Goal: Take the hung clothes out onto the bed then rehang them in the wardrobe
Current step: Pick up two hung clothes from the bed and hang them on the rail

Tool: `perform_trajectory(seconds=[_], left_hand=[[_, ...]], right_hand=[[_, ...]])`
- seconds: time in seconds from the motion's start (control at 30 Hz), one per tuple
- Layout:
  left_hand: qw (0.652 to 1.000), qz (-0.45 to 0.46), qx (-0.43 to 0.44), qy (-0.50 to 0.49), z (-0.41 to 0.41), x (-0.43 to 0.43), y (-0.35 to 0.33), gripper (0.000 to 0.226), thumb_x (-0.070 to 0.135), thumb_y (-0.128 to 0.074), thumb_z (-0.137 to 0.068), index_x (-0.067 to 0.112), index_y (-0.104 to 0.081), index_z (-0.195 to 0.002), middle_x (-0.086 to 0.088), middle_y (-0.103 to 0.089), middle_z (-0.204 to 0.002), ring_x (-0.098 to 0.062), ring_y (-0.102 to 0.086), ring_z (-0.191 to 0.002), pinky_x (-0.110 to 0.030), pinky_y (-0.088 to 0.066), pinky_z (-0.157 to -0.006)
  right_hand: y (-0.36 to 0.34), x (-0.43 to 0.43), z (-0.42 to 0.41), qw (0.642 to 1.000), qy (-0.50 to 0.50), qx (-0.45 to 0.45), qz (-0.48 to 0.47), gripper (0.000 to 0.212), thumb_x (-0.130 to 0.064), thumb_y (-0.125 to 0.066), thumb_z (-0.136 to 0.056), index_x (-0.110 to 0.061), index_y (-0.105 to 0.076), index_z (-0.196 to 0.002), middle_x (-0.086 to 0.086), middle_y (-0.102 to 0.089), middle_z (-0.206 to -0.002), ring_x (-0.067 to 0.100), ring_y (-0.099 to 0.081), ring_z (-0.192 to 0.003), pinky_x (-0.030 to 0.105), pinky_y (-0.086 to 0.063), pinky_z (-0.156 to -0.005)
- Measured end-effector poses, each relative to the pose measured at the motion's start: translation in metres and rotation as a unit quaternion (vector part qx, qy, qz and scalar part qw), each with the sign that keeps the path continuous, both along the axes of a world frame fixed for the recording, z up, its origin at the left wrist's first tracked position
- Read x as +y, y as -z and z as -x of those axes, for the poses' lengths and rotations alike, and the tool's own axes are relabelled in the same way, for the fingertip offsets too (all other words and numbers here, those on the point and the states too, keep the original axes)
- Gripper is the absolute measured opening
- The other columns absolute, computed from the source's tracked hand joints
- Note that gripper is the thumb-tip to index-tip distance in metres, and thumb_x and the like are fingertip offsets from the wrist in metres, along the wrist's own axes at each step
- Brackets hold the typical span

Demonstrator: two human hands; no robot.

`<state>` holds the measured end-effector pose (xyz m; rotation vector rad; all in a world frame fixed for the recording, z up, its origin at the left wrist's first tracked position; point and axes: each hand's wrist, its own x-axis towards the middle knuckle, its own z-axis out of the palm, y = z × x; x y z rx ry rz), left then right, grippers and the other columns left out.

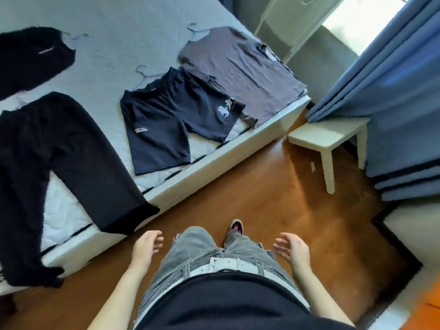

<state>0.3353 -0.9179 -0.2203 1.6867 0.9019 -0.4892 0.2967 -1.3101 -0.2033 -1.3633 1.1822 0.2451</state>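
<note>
Several garments on hangers lie spread on the bed (123, 27). A brown T-shirt (240, 70) is at the far right corner, and navy shorts (171, 117) with a white print lie beside it. Long black trousers (59, 151) hang over the bed's near edge. A black top (31, 60) lies at the far left. My left hand (146, 245) and my right hand (294, 247) hang low at my hips over the floor, both empty with fingers loosely apart. The wardrobe is not in view.
A small white stool (331, 136) stands on the wooden floor (250, 194) right of the bed corner. Blue curtains (392, 91) hang at the right. A dark-edged white surface (414, 229) sits at the lower right. My legs and shoe are below.
</note>
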Motion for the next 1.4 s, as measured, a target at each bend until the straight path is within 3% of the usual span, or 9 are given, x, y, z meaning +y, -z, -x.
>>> perform_trajectory(seconds=[0.1, 0.27, 0.5, 0.63, 0.73, 0.97, 1.1, 1.2, 1.4], left_hand=[[0.996, -0.012, -0.002, -0.090, 0.010, -0.005, -0.007, 0.024, 0.014, -0.044, -0.100, 0.003, -0.065, -0.100, -0.015, -0.066, -0.093, -0.028, -0.061, -0.084, -0.031, -0.048, -0.071], [0.974, -0.014, -0.005, -0.227, 0.012, -0.012, -0.006, 0.023, 0.011, -0.045, -0.099, 0.010, -0.065, -0.089, -0.017, -0.065, -0.089, -0.029, -0.059, -0.080, -0.032, -0.048, -0.068], [0.953, -0.007, -0.035, -0.300, -0.048, 0.035, -0.003, 0.023, 0.013, -0.046, -0.100, 0.012, -0.066, -0.089, -0.015, -0.068, -0.088, -0.029, -0.061, -0.080, -0.036, -0.049, -0.075], [0.960, -0.012, -0.068, -0.273, -0.113, 0.100, -0.012, 0.024, 0.012, -0.045, -0.100, 0.013, -0.067, -0.091, -0.016, -0.067, -0.091, -0.029, -0.062, -0.084, -0.037, -0.049, -0.078], [0.971, -0.026, -0.082, -0.223, -0.171, 0.149, -0.023, 0.024, 0.013, -0.045, -0.100, 0.016, -0.067, -0.092, -0.013, -0.068, -0.091, -0.029, -0.065, -0.088, -0.037, -0.051, -0.080], [0.979, -0.076, -0.122, -0.144, -0.328, 0.247, -0.027, 0.022, 0.019, -0.046, -0.099, 0.022, -0.069, -0.100, -0.001, -0.070, -0.098, -0.016, -0.066, -0.096, -0.032, -0.051, -0.088], [0.966, -0.196, -0.149, -0.076, -0.422, 0.298, 0.027, 0.023, 0.021, -0.049, -0.098, 0.021, -0.065, -0.115, 0.008, -0.064, -0.115, -0.005, -0.058, -0.106, -0.021, -0.044, -0.093], [0.932, -0.323, -0.162, 0.002, -0.483, 0.338, 0.092, 0.034, 0.024, -0.050, -0.098, 0.017, -0.056, -0.131, 0.008, -0.054, -0.131, -0.011, -0.046, -0.125, -0.028, -0.036, -0.105], [0.894, -0.429, -0.132, -0.004, -0.554, 0.393, 0.237, 0.049, 0.023, -0.055, -0.095, 0.014, -0.046, -0.143, -0.002, -0.044, -0.148, -0.019, -0.034, -0.139, -0.036, -0.027, -0.115]], right_hand=[[-0.006, -0.010, -0.075, 0.996, -0.087, -0.015, -0.012, 0.020, -0.011, -0.049, -0.094, -0.004, -0.067, -0.092, 0.015, -0.069, -0.081, 0.028, -0.065, -0.066, 0.031, -0.053, -0.065], [-0.005, 0.018, -0.182, 0.978, -0.206, -0.021, -0.035, 0.020, -0.007, -0.047, -0.093, -0.004, -0.067, -0.092, 0.014, -0.067, -0.079, 0.025, -0.063, -0.061, 0.027, -0.052, -0.059], [0.001, 0.112, -0.296, 0.957, -0.282, -0.036, -0.062, 0.023, -0.004, -0.045, -0.094, -0.001, -0.067, -0.091, 0.012, -0.067, -0.073, 0.020, -0.067, -0.056, 0.029, -0.056, -0.059], [-0.009, 0.189, -0.362, 0.954, -0.280, -0.065, -0.079, 0.023, -0.003, -0.043, -0.095, 0.000, -0.066, -0.089, 0.008, -0.069, -0.066, 0.017, -0.066, -0.051, 0.023, -0.055, -0.053], [-0.018, 0.248, -0.417, 0.953, -0.277, -0.083, -0.095, 0.021, -0.004, -0.046, -0.094, -0.001, -0.065, -0.086, 0.012, -0.066, -0.075, 0.018, -0.067, -0.055, 0.026, -0.057, -0.060], [-0.019, 0.367, -0.571, 0.945, -0.274, -0.150, -0.093, 0.022, -0.003, -0.048, -0.092, -0.003, -0.069, -0.086, 0.007, -0.069, -0.067, 0.021, -0.067, -0.058, 0.029, -0.059, -0.062], [0.030, 0.422, -0.668, 0.935, -0.296, -0.175, -0.084, 0.021, -0.002, -0.047, -0.093, -0.002, -0.068, -0.091, 0.011, -0.069, -0.075, 0.023, -0.067, -0.064, 0.029, -0.059, -0.065], [0.098, 0.459, -0.735, 0.927, -0.315, -0.189, -0.079, 0.019, -0.001, -0.047, -0.093, -0.001, -0.066, -0.094, 0.014, -0.069, -0.083, 0.024, -0.067, -0.068, 0.029, -0.060, -0.068], [0.245, 0.515, -0.836, 0.931, -0.314, -0.174, -0.069, 0.016, -0.001, -0.048, -0.094, 0.001, -0.059, -0.106, 0.015, -0.065, -0.092, 0.027, -0.067, -0.083, 0.033, -0.057, -0.082]])
